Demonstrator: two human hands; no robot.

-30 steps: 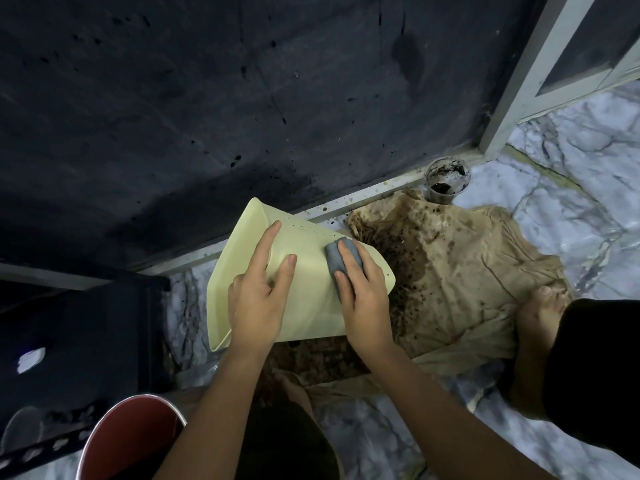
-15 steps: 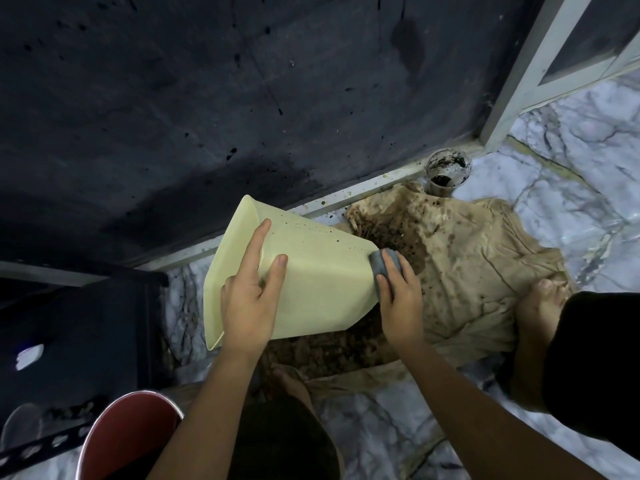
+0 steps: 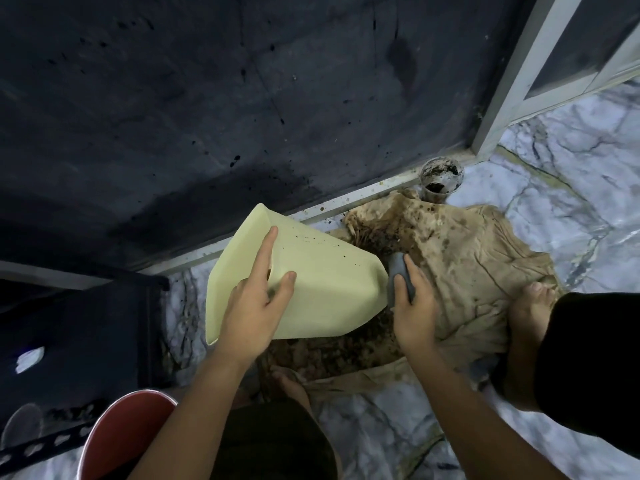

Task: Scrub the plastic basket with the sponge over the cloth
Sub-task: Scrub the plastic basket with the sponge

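A home's floor-level washing corner is suggested: a marble-patterned tiled floor (image 3: 571, 174) is seen, bordered by a dark stained wall (image 3: 242, 98), a pale door frame (image 3: 512, 74), and a dirt-clogged drain pipe (image 3: 441, 176).

Crouched before dark, speckled wall (image 3: 207, 98); pale sill strip (image 3: 363, 197) ran along its foot. White door frame (image 3: 512, 81) stood to my right. Grey-veined marble floor (image 3: 571, 174) below. Black rack (image 3: 69, 323) at left. Light was dim.

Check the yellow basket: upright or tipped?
Tipped. The basket lies on its side above the cloth, narrow base against the sponge; its wide rim faces left.
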